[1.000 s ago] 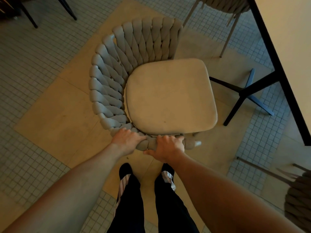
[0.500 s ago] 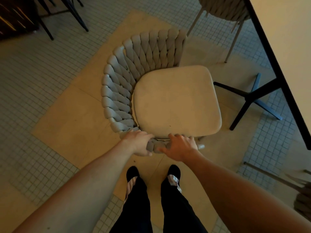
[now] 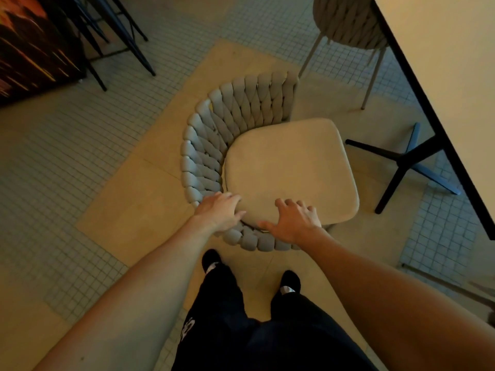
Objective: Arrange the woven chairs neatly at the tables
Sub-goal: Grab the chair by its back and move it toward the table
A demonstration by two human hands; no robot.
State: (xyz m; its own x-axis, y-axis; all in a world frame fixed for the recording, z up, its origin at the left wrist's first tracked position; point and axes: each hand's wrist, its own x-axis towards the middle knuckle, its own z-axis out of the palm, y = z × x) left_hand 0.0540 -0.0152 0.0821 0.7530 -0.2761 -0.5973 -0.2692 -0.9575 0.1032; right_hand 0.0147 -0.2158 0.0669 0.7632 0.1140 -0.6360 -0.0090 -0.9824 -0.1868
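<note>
A grey woven chair (image 3: 214, 145) with a beige seat cushion (image 3: 289, 170) stands on the floor in front of me, its open side facing the table (image 3: 442, 76) at the right. My left hand (image 3: 218, 211) hovers at the near woven rim with fingers relaxed and holds nothing. Over the cushion's near edge my right hand (image 3: 293, 220) is spread open, apart from the rim. A second woven chair (image 3: 348, 20) stands at the table's far end.
The table's black cross-shaped base (image 3: 401, 162) lies on the floor right of the chair. Dark chair legs (image 3: 120, 36) and a dark panel (image 3: 34, 49) stand at the upper left. My feet (image 3: 211, 259) are just behind the chair.
Both hands have let go of the woven rim they gripped a second ago and now hang open over it. The chair sits farther from me and more to the right.
</note>
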